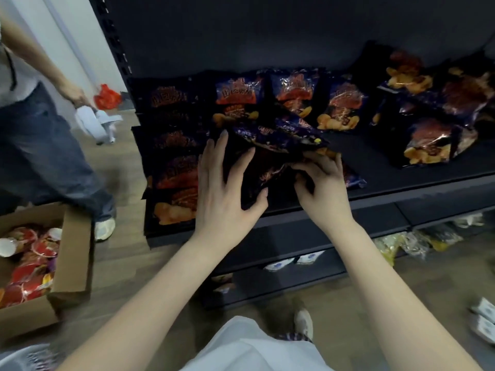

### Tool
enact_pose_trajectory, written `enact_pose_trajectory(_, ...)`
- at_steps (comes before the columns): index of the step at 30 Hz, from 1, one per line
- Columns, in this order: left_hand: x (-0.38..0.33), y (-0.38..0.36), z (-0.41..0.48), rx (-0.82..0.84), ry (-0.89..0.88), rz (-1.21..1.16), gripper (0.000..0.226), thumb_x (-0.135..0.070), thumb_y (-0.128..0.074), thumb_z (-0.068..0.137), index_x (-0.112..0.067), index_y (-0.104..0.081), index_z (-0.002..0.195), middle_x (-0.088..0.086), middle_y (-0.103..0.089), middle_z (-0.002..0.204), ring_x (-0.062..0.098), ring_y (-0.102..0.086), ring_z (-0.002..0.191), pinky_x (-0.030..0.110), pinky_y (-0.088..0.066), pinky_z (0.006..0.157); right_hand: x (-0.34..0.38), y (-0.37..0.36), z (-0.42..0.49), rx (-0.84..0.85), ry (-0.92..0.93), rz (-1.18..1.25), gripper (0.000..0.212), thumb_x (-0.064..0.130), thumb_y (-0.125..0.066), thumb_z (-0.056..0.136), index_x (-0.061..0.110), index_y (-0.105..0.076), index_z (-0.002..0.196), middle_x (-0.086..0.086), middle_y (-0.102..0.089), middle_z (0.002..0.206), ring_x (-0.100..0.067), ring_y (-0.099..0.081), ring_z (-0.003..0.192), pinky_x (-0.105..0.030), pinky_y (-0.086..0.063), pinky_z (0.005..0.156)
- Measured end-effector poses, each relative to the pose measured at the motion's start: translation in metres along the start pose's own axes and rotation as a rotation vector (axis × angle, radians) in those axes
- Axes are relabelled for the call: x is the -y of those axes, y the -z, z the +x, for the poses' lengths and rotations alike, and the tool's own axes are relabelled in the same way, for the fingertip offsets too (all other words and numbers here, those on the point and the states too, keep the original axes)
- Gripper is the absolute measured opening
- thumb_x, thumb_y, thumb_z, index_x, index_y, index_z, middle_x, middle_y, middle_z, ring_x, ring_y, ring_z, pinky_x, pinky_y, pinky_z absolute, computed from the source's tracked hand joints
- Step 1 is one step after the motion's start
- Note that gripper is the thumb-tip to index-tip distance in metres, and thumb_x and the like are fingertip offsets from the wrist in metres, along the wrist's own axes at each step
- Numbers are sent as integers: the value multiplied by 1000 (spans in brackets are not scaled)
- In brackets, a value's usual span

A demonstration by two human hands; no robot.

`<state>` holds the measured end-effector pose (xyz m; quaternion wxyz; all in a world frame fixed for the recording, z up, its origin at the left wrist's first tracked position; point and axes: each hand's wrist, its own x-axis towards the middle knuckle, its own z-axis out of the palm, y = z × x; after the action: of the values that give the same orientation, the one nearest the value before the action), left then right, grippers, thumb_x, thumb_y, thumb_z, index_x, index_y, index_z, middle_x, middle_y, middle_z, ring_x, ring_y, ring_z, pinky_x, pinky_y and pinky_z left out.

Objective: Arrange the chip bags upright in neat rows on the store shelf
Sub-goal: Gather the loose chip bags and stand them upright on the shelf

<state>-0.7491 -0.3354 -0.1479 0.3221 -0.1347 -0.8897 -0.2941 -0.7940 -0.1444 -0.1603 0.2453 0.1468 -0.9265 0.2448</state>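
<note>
Dark purple chip bags with red and orange print fill a black store shelf [396, 180]. A file of bags [174, 167] runs front to back at the left end. Three more bags [289, 97] stand along the back. A loose pile of bags [428, 121] slumps at the right. Both my hands are on one chip bag [270, 156] near the shelf's front edge. My left hand [227, 188] lies on its left side with fingers spread and thumb under its lower edge. My right hand [321, 180] pinches its right edge with curled fingers.
Another person [40, 129] stands at the left holding white items. A cardboard box [72, 263] of red-lidded cups sits on the wooden floor at lower left. Lower shelves hold yellow and white packets [407, 245]. More white packets [482, 317] lie on the floor at right.
</note>
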Motion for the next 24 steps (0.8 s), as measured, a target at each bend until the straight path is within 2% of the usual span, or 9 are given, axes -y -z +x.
enact_pose_trajectory(3, -28, -23, 15, 105, -25, -122, 56, -29, -61, 85, -17, -40, 136, 8, -12, 153, 27, -11, 144, 43, -23, 115, -27, 21, 2, 3, -27, -9, 28, 12, -52, 82, 12, -69, 104, -6, -61, 117, -28, -54, 112, -47, -9, 116)
enact_pose_trajectory(6, -55, -55, 24, 366, -101, -128, 61, -32, -60, 86, -22, -35, 141, -3, -3, 157, 16, 0, 144, 33, -15, 114, -59, 41, 3, 7, -98, -40, 29, 9, -54, 80, 10, -69, 104, -11, -61, 115, -32, -54, 112, -53, -14, 114)
enact_pose_trajectory(9, -71, -93, 25, 505, -150, -61, 68, -34, -63, 83, -19, -35, 142, 1, -7, 157, 24, -3, 144, 38, -14, 115, -89, 54, 6, 45, -133, -25, 30, 11, -53, 79, 10, -69, 104, -13, -60, 113, -34, -54, 111, -58, -21, 111)
enact_pose_trajectory(13, -74, -134, 34, 568, -26, 48, 77, -47, -61, 78, -23, -28, 144, 0, -10, 156, 25, -8, 143, 46, -19, 114, -121, 58, 13, 84, -114, 59, 29, 11, -53, 81, 11, -67, 107, -12, -58, 115, -34, -52, 112, -58, -32, 105)
enact_pose_trajectory(16, -78, -150, 41, 573, 47, 132, 81, -50, -61, 75, -26, -26, 144, 0, -11, 155, 28, -11, 142, 49, -20, 112, -136, 55, 12, 147, -109, 130, 28, 9, -55, 84, 10, -66, 110, -13, -54, 122, -35, -49, 115, -50, -41, 100)
enact_pose_trajectory(20, -89, -167, 44, 636, 101, 192, 82, -46, -61, 80, -28, -17, 147, 1, 2, 157, 33, 3, 142, 51, -9, 115, -158, 52, 11, 268, -94, 203, 30, 9, -55, 89, 12, -61, 119, -10, -49, 131, -31, -48, 121, -41, -44, 98)
enact_pose_trajectory(24, -100, -188, 49, 617, 96, 178, 83, -39, -64, 80, -26, -17, 147, 3, -1, 157, 32, 4, 143, 50, -11, 116, -179, 59, 20, 316, -143, 331, 33, 12, -54, 92, 15, -57, 124, -4, -49, 130, -18, -52, 114, -8, -37, 87)
